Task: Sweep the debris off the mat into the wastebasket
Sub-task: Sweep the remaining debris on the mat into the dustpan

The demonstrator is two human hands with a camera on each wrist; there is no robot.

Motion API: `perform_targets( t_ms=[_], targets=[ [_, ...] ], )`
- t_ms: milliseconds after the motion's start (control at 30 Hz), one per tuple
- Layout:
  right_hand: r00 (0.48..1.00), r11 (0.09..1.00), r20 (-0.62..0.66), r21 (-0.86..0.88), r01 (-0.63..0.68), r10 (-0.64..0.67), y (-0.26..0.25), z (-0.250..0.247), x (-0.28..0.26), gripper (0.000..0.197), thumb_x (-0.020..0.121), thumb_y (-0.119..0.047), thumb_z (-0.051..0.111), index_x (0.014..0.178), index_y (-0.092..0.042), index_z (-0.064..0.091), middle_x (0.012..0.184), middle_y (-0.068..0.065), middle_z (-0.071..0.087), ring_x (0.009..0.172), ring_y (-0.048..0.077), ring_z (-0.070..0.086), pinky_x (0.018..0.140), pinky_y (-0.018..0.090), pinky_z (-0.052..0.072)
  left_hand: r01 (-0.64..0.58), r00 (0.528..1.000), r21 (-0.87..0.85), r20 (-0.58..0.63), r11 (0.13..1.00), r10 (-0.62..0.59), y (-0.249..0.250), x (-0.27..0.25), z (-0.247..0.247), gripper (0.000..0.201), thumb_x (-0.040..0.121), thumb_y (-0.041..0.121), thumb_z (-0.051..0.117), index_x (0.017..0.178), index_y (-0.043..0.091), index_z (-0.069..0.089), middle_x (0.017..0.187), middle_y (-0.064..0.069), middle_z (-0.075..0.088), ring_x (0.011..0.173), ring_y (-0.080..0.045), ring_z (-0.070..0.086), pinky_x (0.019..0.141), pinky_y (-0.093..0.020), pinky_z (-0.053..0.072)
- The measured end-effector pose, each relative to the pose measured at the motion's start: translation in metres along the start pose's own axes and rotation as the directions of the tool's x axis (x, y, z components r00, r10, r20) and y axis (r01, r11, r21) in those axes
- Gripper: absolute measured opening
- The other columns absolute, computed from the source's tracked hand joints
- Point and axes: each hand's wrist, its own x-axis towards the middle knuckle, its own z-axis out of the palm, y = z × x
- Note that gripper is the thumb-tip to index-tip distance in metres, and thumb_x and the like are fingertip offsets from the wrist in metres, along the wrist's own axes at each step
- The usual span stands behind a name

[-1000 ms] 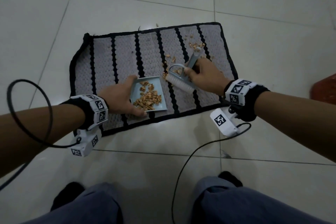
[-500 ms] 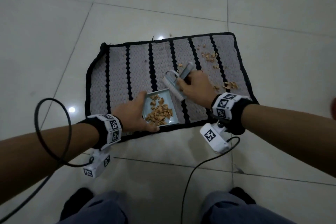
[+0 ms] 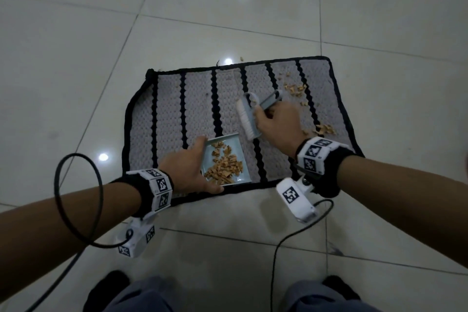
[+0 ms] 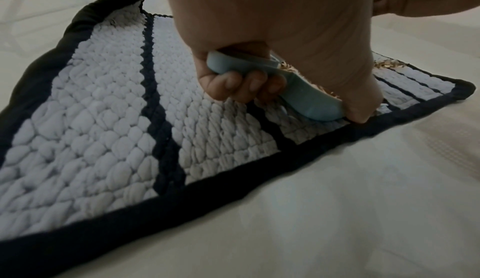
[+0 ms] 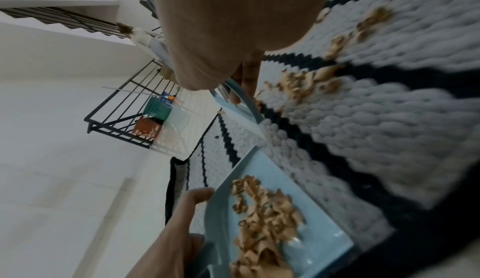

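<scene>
We hold a half-filled dustpan (image 3: 236, 145) and the brush (image 3: 247, 119); debris clusters (image 3: 295, 88) remain on the mat (image 3: 172, 114), nothing binned.

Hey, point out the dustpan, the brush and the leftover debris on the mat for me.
Dustpan (image 3: 235, 143): head view, bare floor of the pan near its open edge.
Brush (image 3: 245, 119): head view, white bristles.
Debris (image 3: 296, 89): head view, far cluster on the mat.

Dustpan (image 3: 243, 159) on the mat's (image 3: 172, 119) near edge, brush (image 3: 247, 119) just behind.
</scene>
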Motion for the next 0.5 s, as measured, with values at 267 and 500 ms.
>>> perform_targets(
  t_ms=[267, 500],
  targets=[
    [0.966, 0.959, -0.066, -0.118, -0.257, 0.251, 0.007, 0.0, 0.022, 0.049, 0.097, -0.023, 0.054, 0.052, -0.012, 0.041, 0.046, -0.002, 0.04, 0.038, 0.007, 0.035, 0.032, 0.014, 0.021, 0.0, 1.0, -0.005, -0.005, 1.0, 0.0, -0.002, 0.0, 0.001, 0.117, 0.054, 0.076, 0.078, 0.136, 0.024, 0.013, 0.093, 0.005, 0.062, 0.07, -0.019, 0.062, 0.065, -0.034, 0.057],
    [0.924, 0.942, -0.211, -0.034, -0.334, 0.32, 0.038, -0.034, 0.001, 0.042, 0.095, -0.023, 0.056, 0.058, -0.006, 0.045, 0.047, 0.004, 0.042, 0.038, 0.011, 0.037, 0.036, 0.019, 0.024, -0.014, 1.0, -0.037, -0.011, 0.999, 0.014, -0.003, 0.004, -0.001, 0.113, 0.053, 0.075, 0.079, 0.131, 0.026, 0.016, 0.091, 0.005, 0.062, 0.067, -0.015, 0.06, 0.06, -0.03, 0.053]
  ],
)
